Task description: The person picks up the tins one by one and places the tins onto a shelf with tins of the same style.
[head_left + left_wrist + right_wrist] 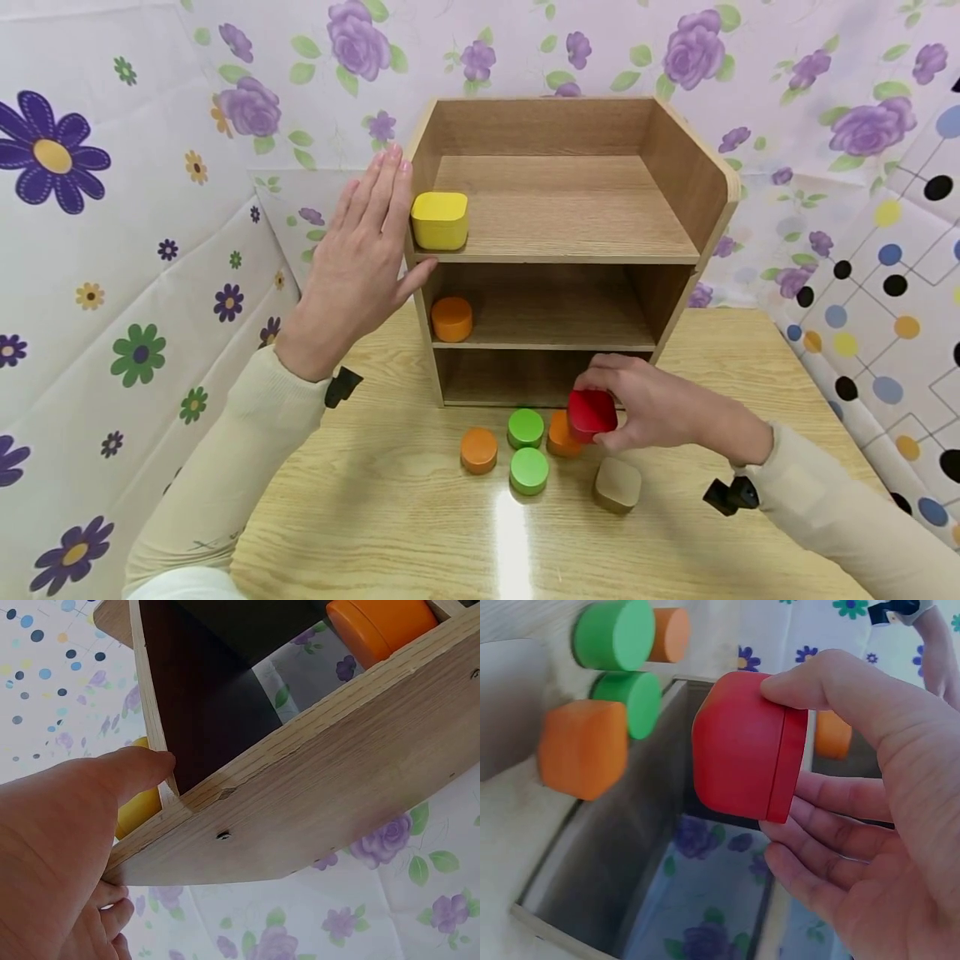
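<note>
A wooden shelf unit (566, 258) stands on the table. My left hand (367, 225) lies with straight fingers along the unit's left side, and its thumb (139, 769) rests on the front edge of a shelf. Close to those fingers, a yellow rounded-square box (440, 221) sits on the top level. One level down is an orange round box (452, 320). Between thumb and fingers, my right hand (645, 400) pinches a red rounded-square box (739, 746) in front of the bottom level. In the head view, the red box partly covers an orange box (561, 437) on the table.
Before the unit are two green round boxes (526, 428), an orange round box (478, 451) and a beige rounded-square box (618, 485). Flower-patterned cloth (480, 58) hangs behind the unit, with more cloth at both sides. The unit's top level has raised side walls.
</note>
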`<action>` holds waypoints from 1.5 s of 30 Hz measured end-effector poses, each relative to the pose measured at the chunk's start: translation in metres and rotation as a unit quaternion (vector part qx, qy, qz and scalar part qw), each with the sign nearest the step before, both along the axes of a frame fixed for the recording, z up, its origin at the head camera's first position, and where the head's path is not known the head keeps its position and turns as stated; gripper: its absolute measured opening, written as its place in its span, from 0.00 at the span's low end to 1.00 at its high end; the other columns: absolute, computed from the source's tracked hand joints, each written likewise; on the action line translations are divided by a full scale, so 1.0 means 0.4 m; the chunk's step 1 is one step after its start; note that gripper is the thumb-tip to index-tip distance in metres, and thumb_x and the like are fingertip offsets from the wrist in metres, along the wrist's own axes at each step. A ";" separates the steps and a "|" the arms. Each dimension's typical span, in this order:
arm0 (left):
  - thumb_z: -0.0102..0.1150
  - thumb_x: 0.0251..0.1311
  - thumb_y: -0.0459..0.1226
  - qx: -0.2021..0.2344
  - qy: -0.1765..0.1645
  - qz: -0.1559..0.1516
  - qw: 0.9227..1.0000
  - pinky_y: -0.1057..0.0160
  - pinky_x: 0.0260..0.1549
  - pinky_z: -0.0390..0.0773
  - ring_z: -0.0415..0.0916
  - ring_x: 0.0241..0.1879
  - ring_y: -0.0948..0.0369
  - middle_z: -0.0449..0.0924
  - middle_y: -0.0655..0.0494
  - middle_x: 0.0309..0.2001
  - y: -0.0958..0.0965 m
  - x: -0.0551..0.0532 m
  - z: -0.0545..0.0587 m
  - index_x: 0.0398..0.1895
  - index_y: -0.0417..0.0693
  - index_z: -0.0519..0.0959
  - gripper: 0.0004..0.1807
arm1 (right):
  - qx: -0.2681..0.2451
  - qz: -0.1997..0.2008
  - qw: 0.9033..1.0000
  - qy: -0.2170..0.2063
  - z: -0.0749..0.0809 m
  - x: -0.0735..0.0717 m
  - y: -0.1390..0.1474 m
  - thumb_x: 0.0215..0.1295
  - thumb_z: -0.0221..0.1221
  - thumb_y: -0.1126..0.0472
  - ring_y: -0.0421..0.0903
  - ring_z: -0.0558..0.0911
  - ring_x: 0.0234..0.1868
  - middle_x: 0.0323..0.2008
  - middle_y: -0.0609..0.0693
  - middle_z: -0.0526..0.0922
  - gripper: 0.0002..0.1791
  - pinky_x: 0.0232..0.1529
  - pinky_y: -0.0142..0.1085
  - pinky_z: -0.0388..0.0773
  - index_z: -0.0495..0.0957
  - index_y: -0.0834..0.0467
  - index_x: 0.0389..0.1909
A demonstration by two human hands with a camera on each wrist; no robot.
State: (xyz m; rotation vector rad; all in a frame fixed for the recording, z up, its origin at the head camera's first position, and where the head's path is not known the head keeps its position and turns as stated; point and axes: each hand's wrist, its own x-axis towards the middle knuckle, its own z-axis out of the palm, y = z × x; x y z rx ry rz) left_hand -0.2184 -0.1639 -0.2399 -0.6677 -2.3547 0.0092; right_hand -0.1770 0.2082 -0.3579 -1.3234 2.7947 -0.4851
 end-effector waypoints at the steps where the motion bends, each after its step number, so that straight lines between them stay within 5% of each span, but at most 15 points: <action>1: 0.68 0.67 0.51 0.000 0.000 0.000 1.000 0.46 0.85 0.48 0.43 0.86 0.45 0.40 0.39 0.87 0.000 0.000 -0.001 0.85 0.33 0.43 0.58 | 0.001 0.001 1.000 0.003 0.009 0.001 -0.004 0.51 0.75 0.58 0.37 0.79 0.42 0.45 0.46 0.83 0.26 0.38 0.26 0.83 0.84 0.60 0.52; 24: 0.68 0.67 0.50 0.008 0.001 -0.003 1.000 0.44 0.84 0.49 0.43 0.86 0.45 0.41 0.40 0.87 0.000 0.003 0.001 0.85 0.34 0.43 0.57 | 0.030 0.032 0.999 0.025 0.263 0.024 -0.109 0.52 0.78 0.55 0.38 0.80 0.44 0.48 0.44 0.82 0.30 0.42 0.28 0.85 0.83 0.56 0.57; 45: 0.69 0.67 0.49 0.014 -0.003 -0.005 1.000 0.45 0.84 0.49 0.43 0.86 0.45 0.41 0.40 0.87 0.003 -0.002 -0.004 0.85 0.34 0.43 0.58 | 0.027 0.011 0.997 0.066 0.452 -0.057 -0.159 0.57 0.74 0.57 0.45 0.80 0.45 0.47 0.48 0.83 0.25 0.48 0.40 0.82 0.83 0.55 0.57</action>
